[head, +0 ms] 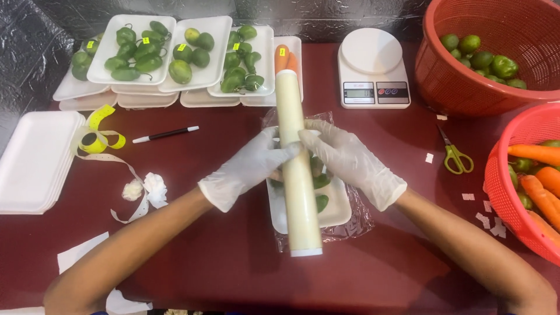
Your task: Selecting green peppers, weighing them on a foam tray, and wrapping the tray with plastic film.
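Both of my hands wear white gloves. My left hand (248,166) grips a long roll of cling film (297,175) from the left, and my right hand (350,160) grips it from the right. The roll lies lengthwise over a white foam tray (335,213) that holds green peppers (321,201), partly hidden beneath the roll and my hands. Clear film (356,224) lies spread under the tray on the dark red table.
Filled trays of green peppers and limes (175,55) line the back. A digital scale (373,70) stands behind. Red baskets of limes (490,58) and carrots (534,181) sit right. Scissors (455,157), pen (166,134), label tape (99,137), empty trays (35,160).
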